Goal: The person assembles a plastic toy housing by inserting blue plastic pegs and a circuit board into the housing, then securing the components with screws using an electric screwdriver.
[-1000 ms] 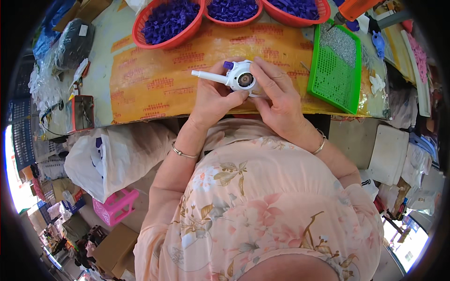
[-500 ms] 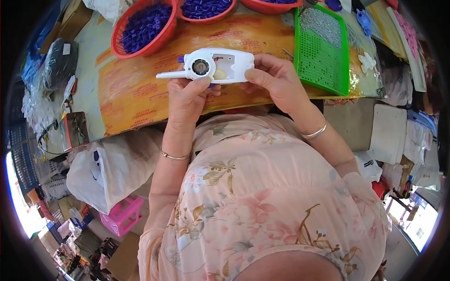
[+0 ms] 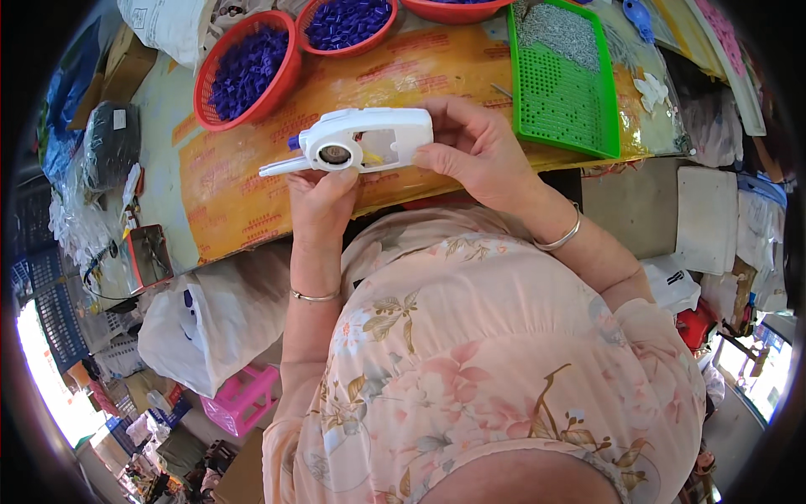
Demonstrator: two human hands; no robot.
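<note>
Head view, looking down on my two hands at the work surface. My left hand (image 3: 321,206) and right hand (image 3: 478,160) together support a white plastic housing (image 3: 368,123), raised over the orange sheet (image 3: 235,206) just in from the near edge of the tabletop (image 3: 166,172). My right thumb and bent fingers pinch the housing's right end. My left thumb presses its near side, beside a round dark fitting (image 3: 334,154); most of my other left fingers are hidden beneath, and I cannot tell whether they are spread or together. A white rod (image 3: 281,167) projects from the left end, with a purple piece (image 3: 294,142) beside it; yellow wire (image 3: 374,157) shows inside the rectangular opening.

Toward the far edge stand three red baskets (image 3: 290,74), holding purple parts (image 3: 245,71). Near the right edge lies a green tray (image 3: 567,122), perforated, with small silvery pieces (image 3: 558,35) gathered at its far end; a white piece (image 3: 651,91) lies to its right. An open red-edged box (image 3: 149,256) sits at the near left corner. Below the near edge, at left, are a white bag (image 3: 201,340) and a pink stool (image 3: 242,401).
</note>
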